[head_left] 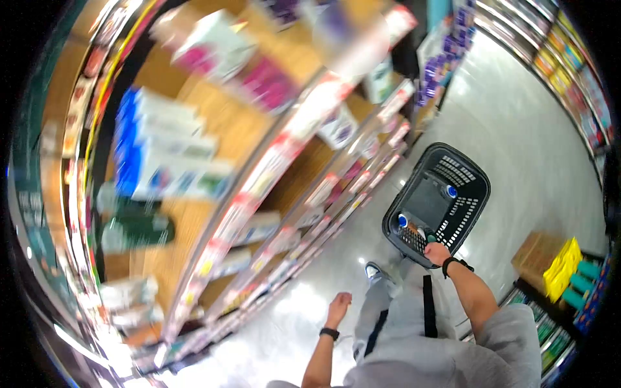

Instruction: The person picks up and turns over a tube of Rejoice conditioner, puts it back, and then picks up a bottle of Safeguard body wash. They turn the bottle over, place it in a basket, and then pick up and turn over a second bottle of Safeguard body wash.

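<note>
My right hand [437, 253] is closed at the near end of a black plastic shopping basket [477, 216] with slotted sides, wearing a dark band at the wrist. Inside the basket, one blue-topped item [451, 191] rests toward the right side. A second blue-topped item [403, 221] is near the left wall, with something brown and green close to my right hand. My left hand [338, 308] hangs at my side, its fingers loosely bent and nothing visible in them. A black watch or band [330, 334] circles that wrist.
Stocked shelves [284, 139] with price strips run along my left, blurred. White-and-blue packs [171, 152] and a dark green bottle [139, 231] stand there. At right are a cardboard box [535, 258] and a yellow pack [561, 270]. Grey shiny floor [524, 142] lies between shelves.
</note>
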`<state>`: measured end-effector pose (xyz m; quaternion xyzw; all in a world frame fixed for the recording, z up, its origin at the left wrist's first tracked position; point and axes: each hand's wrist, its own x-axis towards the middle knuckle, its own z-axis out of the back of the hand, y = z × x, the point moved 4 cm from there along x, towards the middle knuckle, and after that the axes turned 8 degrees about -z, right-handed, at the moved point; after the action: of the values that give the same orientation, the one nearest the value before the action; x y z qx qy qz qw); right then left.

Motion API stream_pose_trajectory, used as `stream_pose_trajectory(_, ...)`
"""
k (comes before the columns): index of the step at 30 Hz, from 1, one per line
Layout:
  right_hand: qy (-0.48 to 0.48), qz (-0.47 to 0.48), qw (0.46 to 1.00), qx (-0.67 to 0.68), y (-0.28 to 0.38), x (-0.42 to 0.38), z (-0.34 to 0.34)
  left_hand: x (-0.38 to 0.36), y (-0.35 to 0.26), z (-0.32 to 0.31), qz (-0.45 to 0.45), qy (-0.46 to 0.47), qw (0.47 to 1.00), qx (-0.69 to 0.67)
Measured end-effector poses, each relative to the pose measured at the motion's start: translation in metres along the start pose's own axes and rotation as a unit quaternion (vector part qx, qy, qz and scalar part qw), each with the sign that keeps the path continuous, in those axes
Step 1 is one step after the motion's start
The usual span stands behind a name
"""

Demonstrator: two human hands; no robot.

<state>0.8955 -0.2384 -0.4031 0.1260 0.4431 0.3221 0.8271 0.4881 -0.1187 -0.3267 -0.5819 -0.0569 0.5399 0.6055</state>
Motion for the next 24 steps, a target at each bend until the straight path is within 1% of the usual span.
stream_pose_trajectory(1,0.001,-0.01,1.0,0.018,0.001,-0.012,0.01,-0.002,0.013,0.009,0.003,0.006,1.0,0.017)
stream_pose_trajectory(2,0.001,-0.022,0.999,0.038,0.001,-0.023,0.019,-0.015,-0.014,0.015,0.027,-0.011,0.999,0.033)
stream_pose_trajectory(3,0.013,-0.027,0.998,0.058,-0.012,-0.023,0.017,-0.02,0.002,0.021,0.004,-0.028,0.999,0.021)
stream_pose_trajectory(4,0.023,-0.033,0.996,0.077,-0.03,-0.022,0.012,-0.028,0.005,0.028,0.006,-0.041,0.999,0.004)
stream_pose_trajectory(5,0.018,0.024,0.999,0.034,-0.031,-0.028,0.02,-0.036,0.007,0.034,0.028,-0.052,0.998,0.033)
stream_pose_trajectory(6,0.009,-0.008,0.998,0.061,-0.037,-0.037,0.025,-0.043,0.025,0.038,0.036,-0.066,0.997,0.012)
stream_pose_trajectory(7,0.024,-0.03,0.997,0.06,-0.038,-0.048,0.034,-0.049,0.048,0.039,0.025,-0.077,0.997,-0.009)
stream_pose_trajectory(8,0.035,-0.054,0.996,0.06,-0.039,-0.055,0.041,-0.06,0.049,0.041,0.06,-0.096,0.994,-0.003)
stream_pose_trajectory(9,0.042,-0.082,0.988,0.123,-0.042,-0.066,0.046,-0.068,0.062,0.042,0.065,-0.104,0.992,-0.01)
stream_pose_trajectory(10,0.041,-0.102,0.99,0.088,-0.062,-0.058,0.04,-0.073,0.086,0.041,0.061,-0.109,0.992,-0.011)
stream_pose_trajectory(11,0.045,-0.119,0.986,0.111,-0.074,-0.058,0.038,-0.082,0.104,0.038,0.064,-0.122,0.989,-0.054)
stream_pose_trajectory(12,0.048,-0.138,0.981,0.129,-0.08,-0.062,0.039,-0.086,0.131,0.034,0.059,-0.132,0.988,-0.051)
stream_pose_trajectory(13,0.067,-0.146,0.977,0.144,-0.083,-0.061,0.04,-0.092,0.147,0.031,0.067,-0.126,0.987,-0.079)
stream_pose_trajectory(14,0.084,-0.156,0.971,0.161,-0.085,-0.065,0.037,-0.1,0.15,0.028,0.1,-0.125,0.985,-0.057)
stream_pose_trajectory(15,0.095,-0.159,0.97,0.154,-0.083,-0.066,0.034,-0.112,0.135,0.03,0.136,-0.126,0.981,-0.064)
stream_pose_trajectory(18,0.116,-0.149,0.976,0.108,-0.052,-0.071,0.032,-0.123,0.138,0.025,0.184,-0.15,0.967,-0.097)
stream_pose_trajectory(21,0.109,-0.117,0.986,0.053,-0.017,-0.068,0.023,-0.131,0.131,0.029,0.168,-0.153,0.967,-0.115)
stream_pose_trajectory(24,0.136,-0.05,0.988,0.046,0.034,-0.072,0.024,-0.129,0.14,0.033,0.121,-0.13,0.982,-0.07)
